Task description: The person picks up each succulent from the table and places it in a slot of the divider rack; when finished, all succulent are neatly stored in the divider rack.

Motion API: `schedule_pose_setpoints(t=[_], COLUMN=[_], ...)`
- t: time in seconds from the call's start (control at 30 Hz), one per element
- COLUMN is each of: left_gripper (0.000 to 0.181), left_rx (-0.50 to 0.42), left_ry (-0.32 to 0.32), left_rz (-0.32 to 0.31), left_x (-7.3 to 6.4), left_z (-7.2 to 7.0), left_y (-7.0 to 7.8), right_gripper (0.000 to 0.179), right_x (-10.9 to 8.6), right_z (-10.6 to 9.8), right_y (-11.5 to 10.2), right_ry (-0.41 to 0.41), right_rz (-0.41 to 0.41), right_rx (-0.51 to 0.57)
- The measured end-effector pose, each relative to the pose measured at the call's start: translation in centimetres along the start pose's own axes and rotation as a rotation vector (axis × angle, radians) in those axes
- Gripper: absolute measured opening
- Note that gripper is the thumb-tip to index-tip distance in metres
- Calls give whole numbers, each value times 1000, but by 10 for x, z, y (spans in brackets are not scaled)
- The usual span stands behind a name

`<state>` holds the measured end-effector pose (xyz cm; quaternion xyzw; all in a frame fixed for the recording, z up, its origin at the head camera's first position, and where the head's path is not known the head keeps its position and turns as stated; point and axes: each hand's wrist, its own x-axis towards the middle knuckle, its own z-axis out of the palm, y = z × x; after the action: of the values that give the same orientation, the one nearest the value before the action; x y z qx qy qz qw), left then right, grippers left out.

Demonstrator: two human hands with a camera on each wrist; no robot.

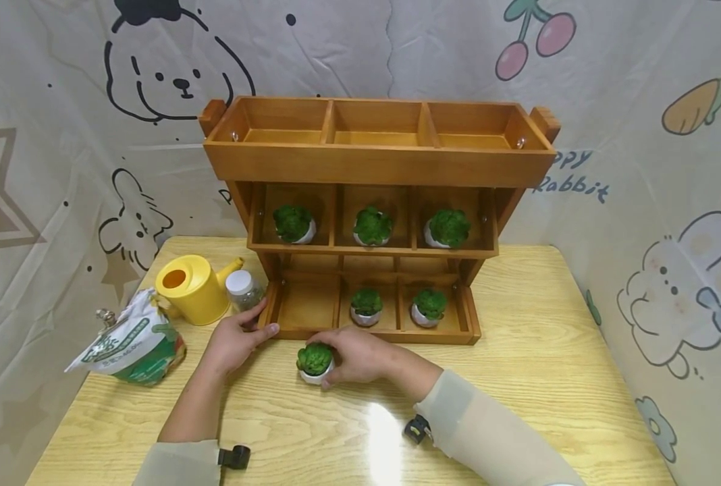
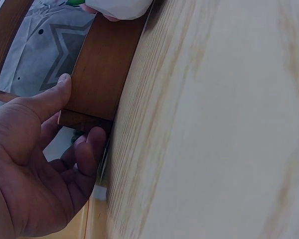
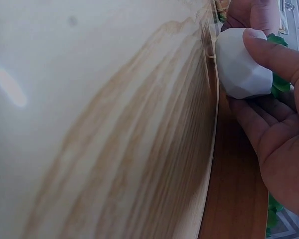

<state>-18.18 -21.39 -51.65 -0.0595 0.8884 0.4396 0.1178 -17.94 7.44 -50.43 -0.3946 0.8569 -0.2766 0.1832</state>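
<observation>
My right hand [image 1: 358, 356] holds a small potted succulent [image 1: 314, 360] in front of the lowest tier, thumb against the pot. In the right wrist view, its white faceted pot [image 3: 241, 64] is between thumb and fingers. With thumb and curled fingers, my left hand [image 1: 239, 341] grips the front left corner of the wooden plant shelf [image 1: 372, 165]; the left wrist view shows this hand [image 2: 45, 159] at the board's end. Three potted succulents [image 1: 372, 227] stand in the middle tier. In the bottom tier, one sits in the middle compartment [image 1: 366, 305] and another in the right one [image 1: 429, 307].
Left of the shelf stand a yellow watering can [image 1: 199, 290] and a white-lidded clear jar [image 1: 243, 290], close to my left hand. A white and green bag [image 1: 138, 344] lies at the table's left edge. Patterned cloth [image 1: 658, 223] surrounds the wooden table [image 1: 537, 344].
</observation>
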Motion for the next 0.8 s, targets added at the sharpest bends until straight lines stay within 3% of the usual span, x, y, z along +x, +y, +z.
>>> schedule_pose_setpoints(t=[0.43,0.8], left_gripper=[74,75], left_rx=[-3,0], left_ry=[0,1], left_rz=[-6,-4], left_x=[0,0], left_z=[0,1], left_y=[0,0], right_gripper=[74,73], right_x=[2,5], right_z=[-10,-20], right_y=[-7,-10], right_ry=[6,64], right_rz=[-9,-21], right_rx=[23,20])
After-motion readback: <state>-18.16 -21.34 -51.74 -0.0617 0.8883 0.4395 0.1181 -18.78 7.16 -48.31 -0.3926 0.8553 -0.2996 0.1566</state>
